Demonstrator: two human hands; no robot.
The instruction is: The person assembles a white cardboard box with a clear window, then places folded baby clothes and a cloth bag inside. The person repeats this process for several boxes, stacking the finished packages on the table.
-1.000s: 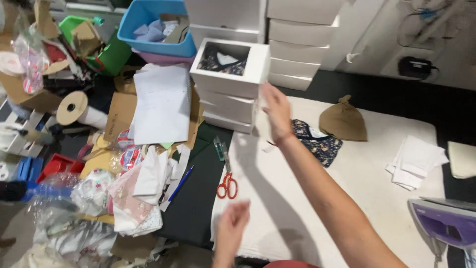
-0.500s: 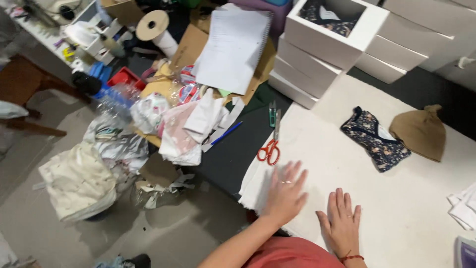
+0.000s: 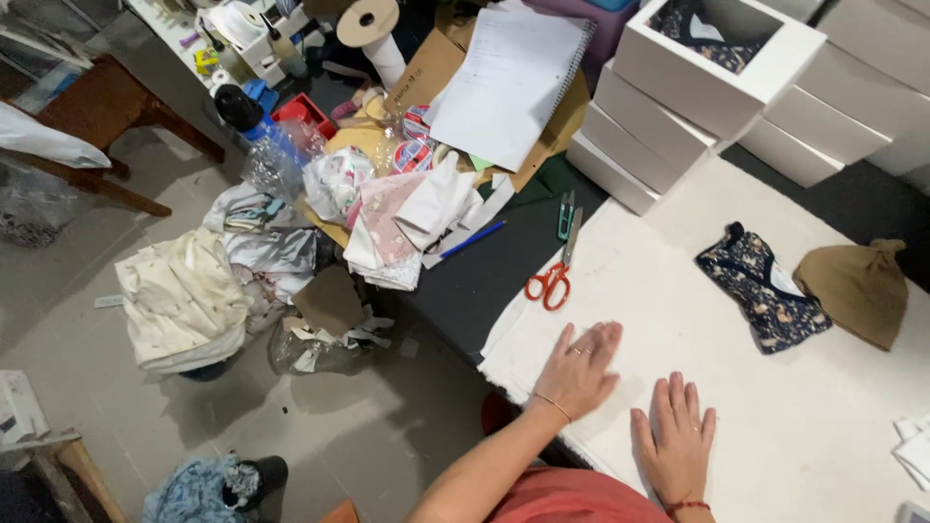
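Left hand (image 3: 579, 368): open, palm down, fingers spread flat on the white cloth-covered table (image 3: 678, 320) near its front edge, a thin bracelet at the wrist and a ring on one finger; holds nothing. Right hand (image 3: 676, 442): open likewise, palm down, fingers together and pointing away from the body, flat on the same white surface just beside the left hand but apart from it; a red cord at the wrist. Orange-handled scissors (image 3: 555, 275): lying near the left hand, beyond its fingertips, blades pointing away, half on the white cloth and half on the dark surface beside it. Small teal thread snips (image 3: 566, 213): just beyond the scissors' tips. Dark floral garment (image 3: 760, 288): folded, lying on the cloth well beyond the right hand. Tan knotted hat (image 3: 858, 286): just beside the garment on its right. White boxes (image 3: 678, 107): stacked at the far edge of the table, the top one open with dark patterned cloth inside. Blue pen (image 3: 472, 239), spiral notebook (image 3: 511, 77) and heaped folded cloths (image 3: 387, 228): further left. Floor (image 3: 407, 426) below holds more cloth bundles.
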